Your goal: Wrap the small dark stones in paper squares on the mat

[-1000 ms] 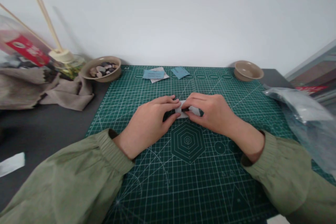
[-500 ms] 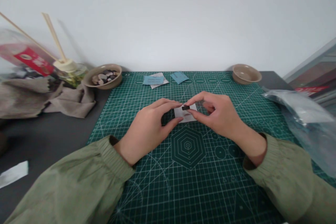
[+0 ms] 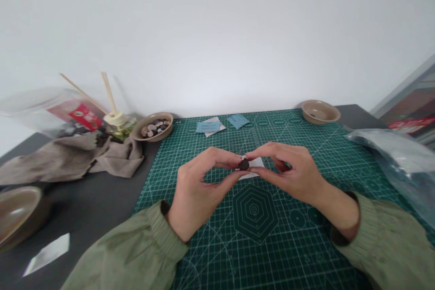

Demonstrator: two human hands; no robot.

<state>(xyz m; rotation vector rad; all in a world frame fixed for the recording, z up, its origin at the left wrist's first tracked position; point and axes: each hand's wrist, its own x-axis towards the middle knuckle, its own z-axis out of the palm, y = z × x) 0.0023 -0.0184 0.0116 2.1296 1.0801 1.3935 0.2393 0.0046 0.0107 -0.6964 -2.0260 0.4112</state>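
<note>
A small dark round pebble (image 3: 244, 164) is held at the middle of the cutting mat. My left hand (image 3: 200, 181) pinches it from the left between thumb and fingertips. From the other side, the thumb and index fingertip of my right hand (image 3: 288, 167) also close on its edge. A tiny white bit shows at the pebble's top; I cannot tell what it is. Beneath the fingertips lies a white paper sheet (image 3: 257, 163), partly hidden by both hands.
The green cutting mat (image 3: 210, 253) covers the desk. At the back stand a bowl of pebbles (image 3: 154, 128), blue sachets (image 3: 208, 127) and another bowl (image 3: 319, 112) with a dark piece inside. A cloth (image 3: 68, 156) and a bowl (image 3: 18, 213) are left; a plastic bag (image 3: 397, 154) lies right.
The dark piece has turned from edge-on to showing its round face. My left fingertips have closed onto it. The view has shifted, bringing the near-left bowl into sight.
</note>
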